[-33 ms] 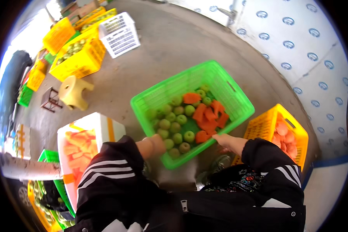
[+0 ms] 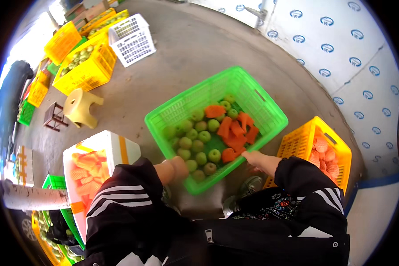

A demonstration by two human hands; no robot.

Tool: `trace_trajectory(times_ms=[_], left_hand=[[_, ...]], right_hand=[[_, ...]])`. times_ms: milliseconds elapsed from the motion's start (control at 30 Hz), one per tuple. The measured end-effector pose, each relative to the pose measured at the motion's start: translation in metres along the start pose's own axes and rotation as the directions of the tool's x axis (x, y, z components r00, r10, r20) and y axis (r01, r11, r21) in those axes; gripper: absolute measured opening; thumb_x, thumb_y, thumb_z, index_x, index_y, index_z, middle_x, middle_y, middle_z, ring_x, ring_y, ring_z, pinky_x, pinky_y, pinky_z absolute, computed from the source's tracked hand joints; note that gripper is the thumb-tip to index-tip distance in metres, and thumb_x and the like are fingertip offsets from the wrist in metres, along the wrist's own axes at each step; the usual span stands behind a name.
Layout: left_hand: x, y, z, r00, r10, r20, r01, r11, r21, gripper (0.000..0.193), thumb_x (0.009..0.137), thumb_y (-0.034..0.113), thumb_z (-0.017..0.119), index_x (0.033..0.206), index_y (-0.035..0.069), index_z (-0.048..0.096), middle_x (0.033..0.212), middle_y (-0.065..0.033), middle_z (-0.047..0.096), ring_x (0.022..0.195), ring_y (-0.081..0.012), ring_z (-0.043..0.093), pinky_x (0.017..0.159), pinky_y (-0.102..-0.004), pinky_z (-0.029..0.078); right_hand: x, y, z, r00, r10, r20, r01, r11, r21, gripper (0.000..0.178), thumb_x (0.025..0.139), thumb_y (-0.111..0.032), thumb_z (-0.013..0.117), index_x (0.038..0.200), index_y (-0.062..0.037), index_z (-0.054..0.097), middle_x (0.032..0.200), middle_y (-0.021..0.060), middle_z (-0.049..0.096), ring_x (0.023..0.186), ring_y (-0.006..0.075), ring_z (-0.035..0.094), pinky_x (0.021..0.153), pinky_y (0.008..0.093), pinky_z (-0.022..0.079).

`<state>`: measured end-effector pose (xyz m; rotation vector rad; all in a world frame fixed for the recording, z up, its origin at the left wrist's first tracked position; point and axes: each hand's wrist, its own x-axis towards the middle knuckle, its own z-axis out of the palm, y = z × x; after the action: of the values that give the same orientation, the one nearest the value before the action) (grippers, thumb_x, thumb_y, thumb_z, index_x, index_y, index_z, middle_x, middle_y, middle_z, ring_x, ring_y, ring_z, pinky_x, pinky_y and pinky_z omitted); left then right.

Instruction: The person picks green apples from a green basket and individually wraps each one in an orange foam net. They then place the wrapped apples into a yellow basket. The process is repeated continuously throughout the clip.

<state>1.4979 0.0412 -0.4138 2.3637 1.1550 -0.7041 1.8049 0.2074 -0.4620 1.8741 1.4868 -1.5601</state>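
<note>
Fruit (image 2: 197,146), round and green, lies beside floppy orange pieces (image 2: 235,140) in a bright green rectangular plastic crate (image 2: 264,108), between a right hand (image 2: 259,162) pinching its near rim and a left hand (image 2: 176,169), blurred at its left end, whose grip I cannot tell from here.

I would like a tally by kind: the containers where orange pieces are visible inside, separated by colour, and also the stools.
Green crate: 1
White box: 1
Yellow crate: 1
Pale yellow stool: 1
Dark brown stool: 1
Total: 5 (3 containers, 2 stools)
</note>
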Motion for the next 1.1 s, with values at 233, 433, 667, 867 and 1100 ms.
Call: trace_trajectory(times_ms=[233,433,667,867,1100], left_hand=[[0.047,0.088,-0.044,0.997,-0.002,0.079,0.01,0.995,-0.095,0.017,0.081,0.015,0.062,0.092,0.012,0.074,0.091,-0.0083,0.072,0.087,-0.0273,0.071,0.069,-0.0402,0.055],[0.098,0.121,-0.058,0.928,-0.322,-0.188,0.193,0.846,-0.498,0.021,0.085,0.028,0.063,0.094,0.01,0.07,0.091,-0.01,0.071,0.087,-0.0312,0.069,0.073,-0.0413,0.054],[0.087,0.117,-0.041,0.933,-0.22,-0.284,0.098,0.916,-0.388,0.043,0.083,0.035,0.067,0.114,0.007,0.056,0.1,-0.0127,0.065,0.093,-0.0325,0.065,0.075,-0.0441,0.051],[0.043,0.126,-0.041,0.903,-0.327,-0.279,0.258,0.932,-0.256,0.045,0.086,0.039,0.065,0.116,0.007,0.056,0.106,-0.0119,0.065,0.1,-0.0296,0.063,0.08,-0.0423,0.046],[0.021,0.136,-0.023,0.799,-0.571,-0.19,0.508,0.809,-0.295,0.025,0.088,0.019,0.055,0.109,0.007,0.056,0.1,-0.0151,0.067,0.096,-0.0317,0.067,0.078,-0.0429,0.051]], right_hand=[[0.053,-0.01,-0.045,0.824,-0.39,-0.412,0.403,0.913,-0.058,0.062,0.088,-0.024,0.053,0.125,0.0158,0.024,0.097,0.0273,0.063,0.086,0.0366,0.065,0.078,0.0431,0.051],[0.048,-0.066,-0.068,0.808,-0.445,-0.387,0.285,0.869,-0.405,0.062,0.09,-0.025,0.056,0.133,0.0099,0.029,0.106,0.0324,0.061,0.095,0.044,0.063,0.084,0.0476,0.049],[0.005,-0.043,-0.066,0.81,-0.542,-0.225,0.327,0.735,-0.594,0.068,0.091,-0.03,0.056,0.14,0.0083,0.028,0.113,0.0314,0.062,0.101,0.0416,0.062,0.086,0.047,0.048],[-0.045,-0.004,-0.117,0.691,-0.723,0.003,0.68,0.649,-0.341,0.053,0.094,-0.034,0.059,0.134,0.0,0.048,0.11,0.0212,0.067,0.102,0.0286,0.065,0.088,0.0363,0.049],[-0.105,0.115,-0.091,0.795,-0.607,0.0,0.495,0.648,-0.579,0.044,0.093,-0.034,0.058,0.123,-0.0014,0.057,0.109,0.0162,0.068,0.103,0.0272,0.065,0.089,0.0372,0.05]])
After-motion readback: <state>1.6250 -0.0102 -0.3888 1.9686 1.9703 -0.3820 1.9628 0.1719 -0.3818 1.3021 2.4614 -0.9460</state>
